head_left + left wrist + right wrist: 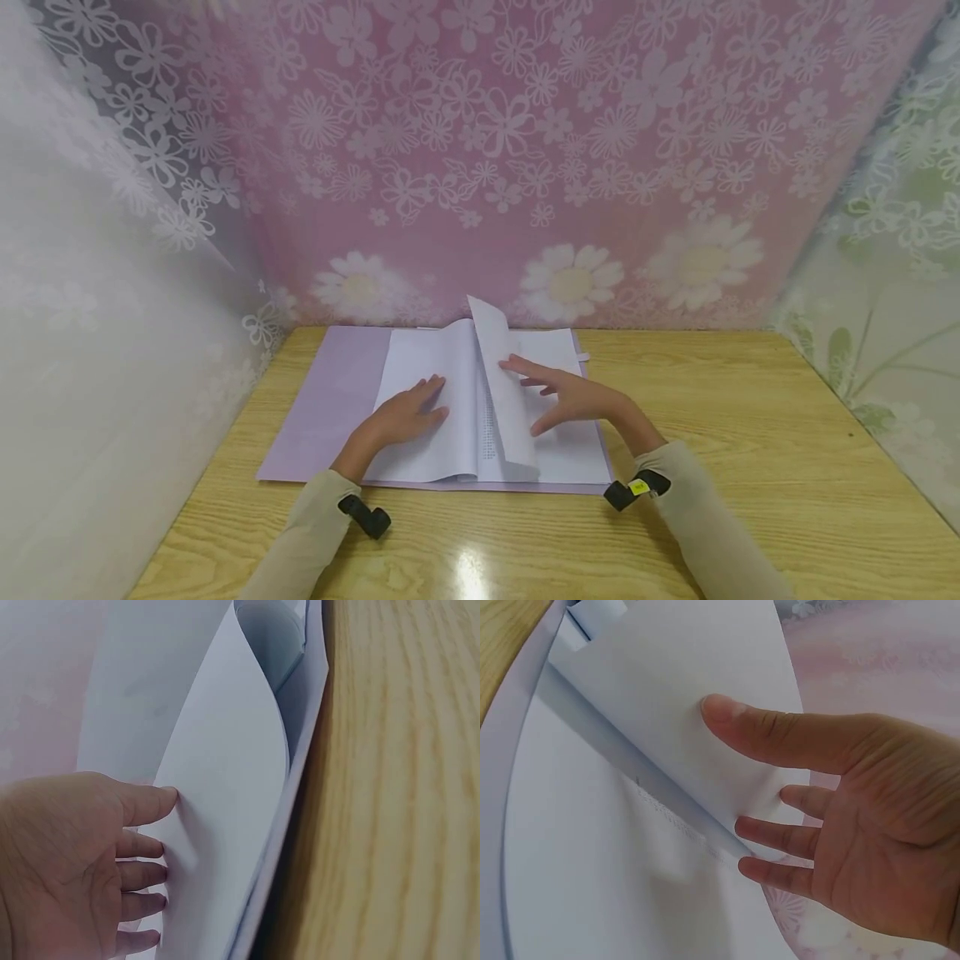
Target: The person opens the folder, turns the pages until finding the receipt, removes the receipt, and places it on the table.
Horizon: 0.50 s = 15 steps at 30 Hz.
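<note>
A stack of white pages lies open in a light purple folder. On the turned left-hand pages rests my left hand, its fingers extended flat over the paper. Between the two sides a single sheet stands raised, curving up near the middle. My right hand is at the right face of this sheet, fingers spread and thumb apart, fingertips against the paper. In the right wrist view the thumb and fingers lie along the raised sheet. Lines of small print show on the page beneath it.
The folder lies on a wood-grain table, near a pink flowered curtain at the back. Pale hangings flank both sides. A small tab sticks out at the folder's right edge. Each wrist wears a black camera.
</note>
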Tool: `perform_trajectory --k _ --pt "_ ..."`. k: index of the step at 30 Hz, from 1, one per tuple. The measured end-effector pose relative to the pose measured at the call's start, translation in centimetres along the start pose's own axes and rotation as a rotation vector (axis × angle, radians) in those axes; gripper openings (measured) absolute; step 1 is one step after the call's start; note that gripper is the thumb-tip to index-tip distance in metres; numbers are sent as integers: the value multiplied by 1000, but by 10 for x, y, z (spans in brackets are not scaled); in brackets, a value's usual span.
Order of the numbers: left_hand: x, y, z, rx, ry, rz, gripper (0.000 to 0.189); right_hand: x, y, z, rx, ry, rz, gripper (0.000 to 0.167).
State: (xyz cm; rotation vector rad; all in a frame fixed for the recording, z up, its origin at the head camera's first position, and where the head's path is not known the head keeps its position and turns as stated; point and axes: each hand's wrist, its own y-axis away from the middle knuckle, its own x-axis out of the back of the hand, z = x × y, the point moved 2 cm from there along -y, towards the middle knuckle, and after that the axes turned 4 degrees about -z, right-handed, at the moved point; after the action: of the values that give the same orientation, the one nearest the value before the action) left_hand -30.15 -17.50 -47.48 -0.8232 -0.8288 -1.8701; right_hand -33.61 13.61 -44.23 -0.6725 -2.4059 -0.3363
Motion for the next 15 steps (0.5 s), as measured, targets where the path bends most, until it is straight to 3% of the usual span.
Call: perform_trajectory --k 9,15 --pt "4 -2 -1 -53 81 61 61 -10 -3 -9 -26 87 -12 105" --pt "6 0 2 -53 143 114 57 -13 -6 -9 -27 117 -5 104"
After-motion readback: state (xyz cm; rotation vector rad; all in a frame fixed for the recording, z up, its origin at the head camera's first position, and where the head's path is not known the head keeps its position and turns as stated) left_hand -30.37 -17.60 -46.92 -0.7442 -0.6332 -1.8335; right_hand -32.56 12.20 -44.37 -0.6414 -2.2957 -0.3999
